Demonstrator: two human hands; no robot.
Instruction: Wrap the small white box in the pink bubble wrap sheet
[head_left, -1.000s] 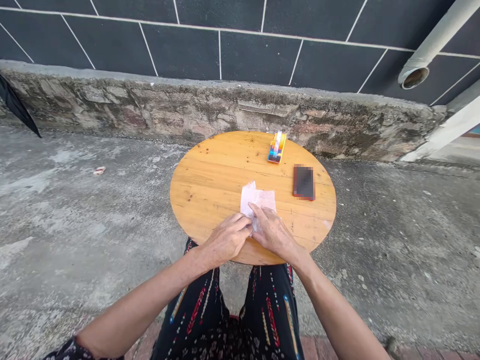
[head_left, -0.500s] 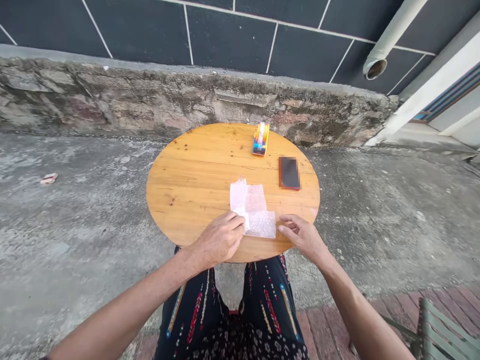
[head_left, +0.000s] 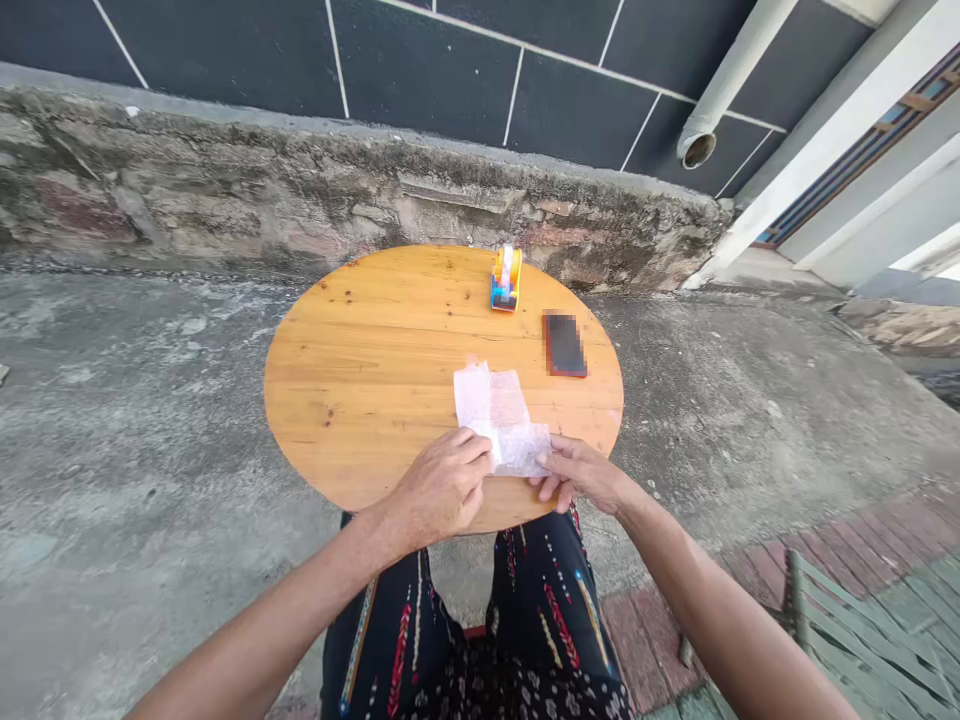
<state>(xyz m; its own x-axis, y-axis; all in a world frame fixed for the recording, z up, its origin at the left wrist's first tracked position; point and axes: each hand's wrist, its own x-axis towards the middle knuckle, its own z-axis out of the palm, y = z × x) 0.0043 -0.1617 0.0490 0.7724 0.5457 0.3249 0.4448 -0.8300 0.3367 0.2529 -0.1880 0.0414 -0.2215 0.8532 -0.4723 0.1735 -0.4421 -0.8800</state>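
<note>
Folded bubble wrap (head_left: 511, 405) lies near the front edge of the round wooden table (head_left: 360, 370), with one flap standing out toward the far side and another toward the right. My left hand (head_left: 448, 478) presses on its lower left part, fingers curled together over the fold. At the right end of the wrap, my right hand (head_left: 574, 472) has its thumb on top and its other fingers at and below the near edge, pinching the flap's end. Whether anything is wrapped inside cannot be made out.
A yellow and blue tape dispenser (head_left: 506, 280) stands at the table's far side. Right of it lies a dark phone-like slab with a red edge (head_left: 565, 344). A stone wall base (head_left: 300, 205) runs behind the table, and a green slatted chair (head_left: 862, 630) stands at lower right.
My right hand has moved left and onto the right end of the bubble wrap, closing on it. My left hand keeps its hold. The camera view has turned slightly to the right.
</note>
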